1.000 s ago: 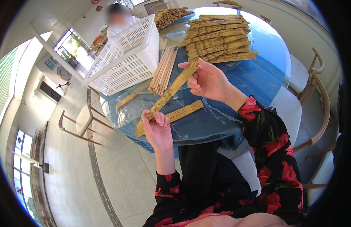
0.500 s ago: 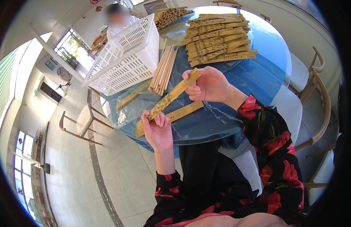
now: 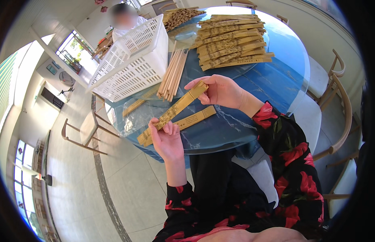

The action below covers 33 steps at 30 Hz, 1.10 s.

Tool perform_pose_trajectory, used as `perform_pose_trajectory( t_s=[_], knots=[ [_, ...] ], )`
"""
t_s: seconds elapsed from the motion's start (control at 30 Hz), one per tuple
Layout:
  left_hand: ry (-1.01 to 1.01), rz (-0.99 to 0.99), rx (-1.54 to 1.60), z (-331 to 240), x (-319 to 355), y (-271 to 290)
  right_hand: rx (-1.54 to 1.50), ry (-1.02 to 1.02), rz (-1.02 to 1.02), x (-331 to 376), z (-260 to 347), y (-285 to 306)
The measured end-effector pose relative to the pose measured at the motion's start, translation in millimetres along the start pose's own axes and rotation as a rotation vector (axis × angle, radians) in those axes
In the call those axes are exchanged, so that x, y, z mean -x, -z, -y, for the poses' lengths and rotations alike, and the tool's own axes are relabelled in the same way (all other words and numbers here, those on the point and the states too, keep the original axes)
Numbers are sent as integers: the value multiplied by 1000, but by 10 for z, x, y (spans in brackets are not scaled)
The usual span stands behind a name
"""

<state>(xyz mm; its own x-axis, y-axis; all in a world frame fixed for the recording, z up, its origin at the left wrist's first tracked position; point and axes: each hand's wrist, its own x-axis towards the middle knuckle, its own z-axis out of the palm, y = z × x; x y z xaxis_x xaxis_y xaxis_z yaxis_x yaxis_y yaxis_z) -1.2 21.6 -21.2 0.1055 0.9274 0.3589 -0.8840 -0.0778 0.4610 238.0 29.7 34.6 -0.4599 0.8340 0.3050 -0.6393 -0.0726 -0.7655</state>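
Observation:
A long gold-brown paper chopstick sleeve (image 3: 180, 106) with dark print slants between my two hands, above the table's near edge. My left hand (image 3: 169, 144) is closed on its lower part, the thumb and fingertips pinching it. My right hand (image 3: 226, 92) pinches its upper end between thumb and fingers. Beneath it, another printed sleeve (image 3: 197, 117) lies flat on the table, partly covered by the held one and my left hand. Just beyond lies a bundle of bare wooden chopsticks (image 3: 172, 76). To the far right of them rises a big stack of sleeves (image 3: 232, 42).
A white slatted plastic basket (image 3: 145, 72) stands at the left of the round blue glass-topped table (image 3: 276, 82). Behind it is a heap of sticks (image 3: 181, 18). A further sleeve (image 3: 134, 108) lies near the basket. Wooden chairs (image 3: 88, 135) surround the table; a person (image 3: 125, 24) sits beyond.
The held sleeve has slid down and to the left, its upper end now lower. My right hand has followed slightly downward, its index finger straighter. The left hand has barely moved.

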Motion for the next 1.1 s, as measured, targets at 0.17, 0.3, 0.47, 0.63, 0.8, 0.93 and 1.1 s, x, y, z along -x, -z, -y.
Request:
perform_pose_trajectory(
  t_s=[0.17,0.3,0.47,0.63,0.8,0.93,1.1],
  knots=[
    [-16,-20,18,-10,-4,21,119,22,-38,-4,-7,-75],
    [-23,-25,36,-3,-11,59,243,40,-27,4,-35,-30],
    [-50,-31,35,4,-5,76,370,7,-65,2,-27,-29],
    [-69,-63,-12,9,1,57,607,-2,-55,6,-15,-103],
    [-51,-71,-122,13,11,-38,760,14,-11,-12,-56,-93],
    [-8,-58,-169,-1,23,-102,783,14,12,-8,-48,-106],
    [28,-24,-194,9,18,-104,761,-16,61,-25,-107,-85]
  ],
)
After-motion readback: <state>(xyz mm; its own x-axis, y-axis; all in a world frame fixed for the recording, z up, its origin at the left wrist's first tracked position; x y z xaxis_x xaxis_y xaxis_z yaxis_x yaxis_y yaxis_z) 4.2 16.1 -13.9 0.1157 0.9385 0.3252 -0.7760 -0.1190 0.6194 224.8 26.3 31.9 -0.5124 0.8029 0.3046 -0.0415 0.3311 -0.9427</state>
